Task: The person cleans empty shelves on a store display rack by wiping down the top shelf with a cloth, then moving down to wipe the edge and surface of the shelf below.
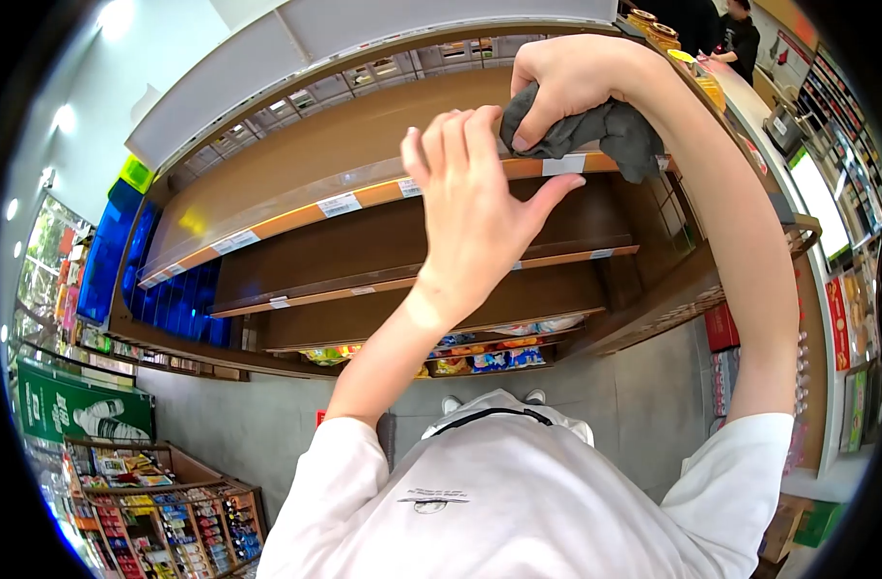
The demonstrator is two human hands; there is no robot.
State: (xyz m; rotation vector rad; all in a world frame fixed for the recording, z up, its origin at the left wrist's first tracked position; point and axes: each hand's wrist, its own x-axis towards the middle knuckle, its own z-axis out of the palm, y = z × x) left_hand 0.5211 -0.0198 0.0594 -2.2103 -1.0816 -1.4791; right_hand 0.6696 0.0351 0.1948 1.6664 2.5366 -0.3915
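Note:
My right hand [566, 82] is closed around a dark grey cloth [595, 135], which bunches under the fingers at the front edge of the top shelf [364, 130]. Part of the cloth hangs down over the price-label strip [339, 205]. To its left, my left hand [470, 188] is raised in front of the shelf edge with fingers spread and nothing in it. Whether the left fingertips touch the shelf, I cannot tell. Brown lower shelves [412, 256] show behind and below my left hand.
Colourful snack packets [503, 360] lie on the bottom shelf. A blue panel [108, 251] stands at the unit's left end. A stocked display rack [171, 521] is at lower left. On the right is a counter [764, 116], with a person in dark clothes [740, 43] beyond.

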